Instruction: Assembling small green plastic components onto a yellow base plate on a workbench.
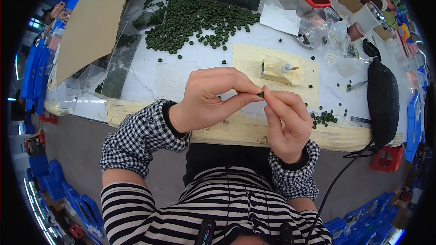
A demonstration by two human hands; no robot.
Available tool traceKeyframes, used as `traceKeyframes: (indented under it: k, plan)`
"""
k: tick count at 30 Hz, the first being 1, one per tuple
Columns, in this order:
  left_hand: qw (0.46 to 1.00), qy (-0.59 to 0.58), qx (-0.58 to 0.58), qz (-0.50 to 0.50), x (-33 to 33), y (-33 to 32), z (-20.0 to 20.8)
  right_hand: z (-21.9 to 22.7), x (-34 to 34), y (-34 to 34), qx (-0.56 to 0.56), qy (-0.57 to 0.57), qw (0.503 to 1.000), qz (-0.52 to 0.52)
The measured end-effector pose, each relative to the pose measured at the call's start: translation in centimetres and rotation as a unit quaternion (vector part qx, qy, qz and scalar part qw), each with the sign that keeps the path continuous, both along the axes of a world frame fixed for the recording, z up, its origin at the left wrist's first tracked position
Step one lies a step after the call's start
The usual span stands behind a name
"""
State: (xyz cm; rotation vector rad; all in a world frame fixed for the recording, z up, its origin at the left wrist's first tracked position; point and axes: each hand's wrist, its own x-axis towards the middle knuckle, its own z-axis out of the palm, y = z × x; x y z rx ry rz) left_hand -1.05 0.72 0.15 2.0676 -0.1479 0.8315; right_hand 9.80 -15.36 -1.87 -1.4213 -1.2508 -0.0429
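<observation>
My left hand [210, 97] and my right hand [284, 120] meet above the front edge of the white table [200, 59]. Both pinch one small dark green disc [260, 94] between thumb and fingertips. Behind the hands stands a small cream block with a metal pin [278, 69] on a pale yellow mat [247, 59]. A big heap of the same dark green discs [195, 20] lies at the back of the table. A few loose discs [324, 118] rest to the right of my right hand.
Clear plastic trays [116, 63] with green discs line the left side, beside a brown cardboard sheet [91, 18]. A black oblong pouch [383, 100] with a cable lies at the right. Plastic bags, tape rolls and a red-edged tray crowd the back right. Blue crates surround the table.
</observation>
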Motion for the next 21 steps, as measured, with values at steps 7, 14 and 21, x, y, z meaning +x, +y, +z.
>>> traceKeyframes:
  k: [7, 14, 21]
  plan:
    - [0.998, 0.040, -0.056, -0.004, -0.10, 0.28, -0.05, -0.09, 0.00, 0.02, 0.007, 0.004, 1.000, 0.001]
    - [0.998, 0.031, -0.051, -0.007, -0.05, 0.11, 0.02, -0.05, -0.04, 0.00, 0.009, 0.005, 1.000, 0.000]
    - [0.998, 0.035, -0.046, -0.008, -0.03, 0.06, 0.19, 0.03, -0.09, -0.04, 0.008, 0.007, 1.000, -0.004]
